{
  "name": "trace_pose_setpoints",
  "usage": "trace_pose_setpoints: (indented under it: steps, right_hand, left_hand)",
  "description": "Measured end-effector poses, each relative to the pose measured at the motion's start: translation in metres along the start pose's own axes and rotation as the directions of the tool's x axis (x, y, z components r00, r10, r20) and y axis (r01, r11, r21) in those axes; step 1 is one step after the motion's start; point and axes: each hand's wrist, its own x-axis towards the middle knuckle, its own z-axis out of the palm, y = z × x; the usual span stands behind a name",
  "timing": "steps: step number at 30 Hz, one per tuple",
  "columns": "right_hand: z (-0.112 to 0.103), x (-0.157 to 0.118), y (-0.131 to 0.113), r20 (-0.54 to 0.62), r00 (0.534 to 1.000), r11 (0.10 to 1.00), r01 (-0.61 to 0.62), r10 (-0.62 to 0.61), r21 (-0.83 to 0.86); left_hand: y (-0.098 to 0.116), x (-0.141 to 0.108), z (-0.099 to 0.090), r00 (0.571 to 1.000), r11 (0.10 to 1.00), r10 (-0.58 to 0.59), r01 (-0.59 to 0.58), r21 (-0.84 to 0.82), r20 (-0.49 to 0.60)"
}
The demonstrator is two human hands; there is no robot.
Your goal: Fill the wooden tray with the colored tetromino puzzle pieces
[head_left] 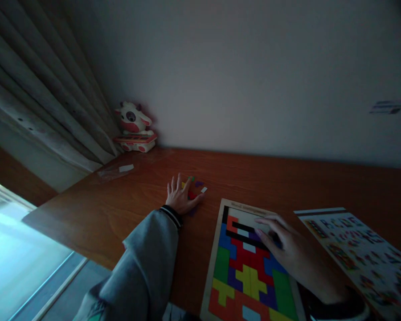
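Observation:
My left hand (pixel 180 199) lies on the table to the left of the board, fingers spread. It is over a small group of loose puzzle pieces and partly hides them. A red piece (pixel 191 195), a purple piece (pixel 199 183) and a white piece (pixel 204 190) show around it. My right hand (pixel 284 234) hovers over the upper right of a wooden block puzzle board (pixel 217 243), index finger and thumb stretched out and apart. A purple piece (pixel 254 236) is by the thumb tip. Coloured blocks cover most of the board; its top part shows bare base.
A printed picture sheet (pixel 361 249) lies to the right of the board. At the back left stands a cow-shaped toy (pixel 135 127), with a clear plastic bag (pixel 112 173) in front of it. A curtain (pixel 47 89) hangs at the left, by the table's edge.

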Motion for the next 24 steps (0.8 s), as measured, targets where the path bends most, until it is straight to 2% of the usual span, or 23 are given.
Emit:
trace_pose_setpoints:
  steps: [2,5,11,18,22,24]
  right_hand:
    - [0.001,0.0,0.001,0.006,1.0,1.0,-0.003,0.003,0.002]
    - [0.001,0.0,0.001,0.009,1.0,1.0,-0.004,0.004,0.002]
    - [-0.001,0.001,0.0,0.016,1.0,1.0,-0.016,0.016,-0.011]
    - [-0.004,0.0,-0.004,-0.005,1.0,1.0,-0.003,0.003,-0.022]
    - [-0.008,0.0,-0.008,-0.03,0.999,1.0,0.017,-0.018,-0.019]
    - [-0.01,0.0,-0.008,-0.051,0.999,1.0,0.018,-0.019,-0.019]
  left_hand:
    - [-0.003,0.013,-0.001,0.995,0.996,0.086,-0.085,-0.032,0.051]
    - [-0.004,0.024,0.0,0.966,0.974,0.228,-0.224,-0.046,0.124]
    - [-0.003,0.018,0.004,0.871,0.882,0.471,-0.461,-0.096,0.138]
    - [-0.007,-0.01,0.005,0.857,0.849,0.508,-0.482,-0.216,0.085]
    - [-0.013,-0.026,-0.007,0.857,0.829,0.514,-0.487,-0.276,0.032]
    - [-0.019,-0.03,-0.016,0.871,0.851,0.488,-0.461,-0.25,0.053]
